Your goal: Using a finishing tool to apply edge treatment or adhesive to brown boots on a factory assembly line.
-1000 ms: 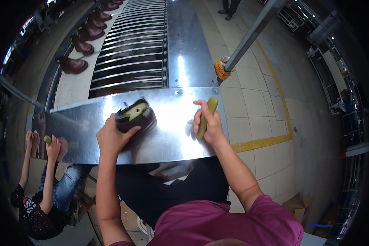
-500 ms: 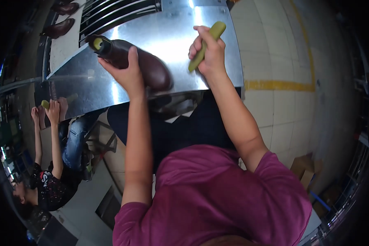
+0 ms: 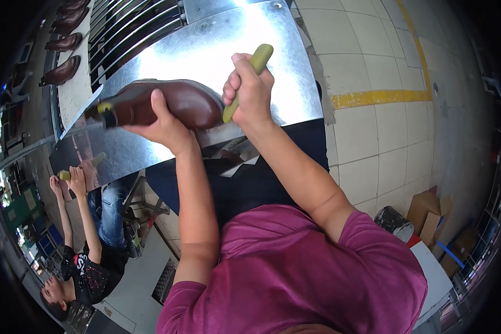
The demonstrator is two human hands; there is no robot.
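Observation:
My left hand [image 3: 164,125] grips a dark brown leather ankle boot [image 3: 192,106] from the near side, thumb across its upper. The boot lies on its side over the metal tabletop [image 3: 228,39], toe to the right and sole edge facing away. Something yellow-green with a black part shows at its shaft opening. In a closed fist, my right hand [image 3: 250,94] holds a long olive-green bar [image 3: 263,54], tilted with its lower tip beside the boot's toe. Whether tip and toe touch, I cannot tell.
Several brown boots [image 3: 61,71] stand on a pale strip at the far left, beside a rack of metal bars [image 3: 133,25]. A co-worker [image 3: 97,267] sits to the left, hands on a yellow-green object at the table edge. Cardboard boxes [image 3: 423,214] are at the right.
The boot has rolled in my left hand, so its sole edge now shows at the far side. My right hand has moved left and nearer with the bar, close to the toe.

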